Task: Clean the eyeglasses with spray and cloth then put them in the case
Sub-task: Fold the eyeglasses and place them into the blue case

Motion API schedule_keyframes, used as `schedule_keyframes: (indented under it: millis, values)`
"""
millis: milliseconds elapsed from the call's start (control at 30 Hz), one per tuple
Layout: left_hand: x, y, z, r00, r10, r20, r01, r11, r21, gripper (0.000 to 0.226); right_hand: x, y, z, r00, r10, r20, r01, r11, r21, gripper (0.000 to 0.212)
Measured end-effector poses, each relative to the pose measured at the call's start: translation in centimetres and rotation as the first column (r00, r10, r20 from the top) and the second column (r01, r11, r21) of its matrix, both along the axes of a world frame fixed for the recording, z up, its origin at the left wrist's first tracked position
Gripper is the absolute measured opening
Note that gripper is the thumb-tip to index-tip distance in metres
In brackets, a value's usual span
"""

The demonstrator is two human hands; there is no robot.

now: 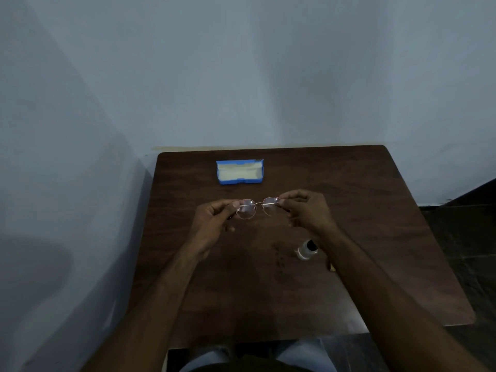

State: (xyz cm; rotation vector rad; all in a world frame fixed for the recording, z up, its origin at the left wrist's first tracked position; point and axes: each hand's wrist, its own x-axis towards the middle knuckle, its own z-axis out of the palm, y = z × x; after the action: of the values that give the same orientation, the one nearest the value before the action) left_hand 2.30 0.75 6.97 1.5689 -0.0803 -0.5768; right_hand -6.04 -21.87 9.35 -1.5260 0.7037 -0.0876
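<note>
At frame centre I see my left hand [214,218] and right hand [304,210] each pinching an end of the eyeglasses [257,208] above the table [375,210]. The open blue case [239,171] sits above them, the spray bottle [307,249] lower right.

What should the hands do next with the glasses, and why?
Probably carry the eyeglasses forward to the open blue case. The left hand and right hand pinch their ends, the temples look folded, and the spray bottle sits apart, untouched.
</note>
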Motion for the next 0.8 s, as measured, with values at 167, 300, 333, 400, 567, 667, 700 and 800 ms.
schedule_keyframes:
  millis: [167, 300, 333, 400, 567, 667, 700, 800]
  values:
    - [1.9, -0.6, -2.9, 0.995, 0.065, -0.08, -0.066, 0.998, -0.013, 0.016, 2.4, -0.7, -2.7, 0.998, 0.064, 0.006, -0.062, 0.985, -0.158, 0.01]
    - [3.6, -1.6, -4.5, 0.988, 0.145, -0.06, -0.145, 0.989, 0.01, 0.018, 4.9, -1.2, -5.0, 0.997, 0.06, 0.038, -0.054, 0.989, -0.139, 0.01]
    - [4.1, -1.9, -4.8, 0.983, 0.174, -0.051, -0.174, 0.985, 0.014, 0.019, 5.6, -1.3, -5.7, 0.997, 0.058, 0.05, -0.05, 0.987, -0.15, 0.008]
    - [5.4, -2.4, -5.5, 0.974, 0.222, -0.042, -0.221, 0.975, 0.012, 0.02, 7.3, -1.6, -6.7, 0.996, 0.061, 0.065, -0.049, 0.983, -0.174, 0.007]
    - [8.9, -3.0, -7.6, 0.971, 0.236, 0.034, -0.238, 0.968, 0.084, 0.02, 11.3, -2.1, -8.7, 0.992, 0.047, 0.119, -0.027, 0.986, -0.165, 0.009]
    - [10.6, -3.1, -8.8, 0.967, 0.231, 0.111, -0.246, 0.958, 0.149, 0.019, 13.3, -2.3, -10.1, 0.991, 0.025, 0.128, -0.007, 0.99, -0.141, 0.01]
    - [11.3, -3.1, -9.4, 0.964, 0.225, 0.14, -0.247, 0.955, 0.165, 0.019, 14.0, -2.3, -10.6, 0.992, 0.023, 0.128, -0.006, 0.991, -0.133, 0.009]
    - [12.9, -3.2, -10.8, 0.958, 0.202, 0.204, -0.245, 0.946, 0.212, 0.02, 15.8, -2.4, -12.4, 0.993, 0.013, 0.119, 0.004, 0.99, -0.141, 0.001]
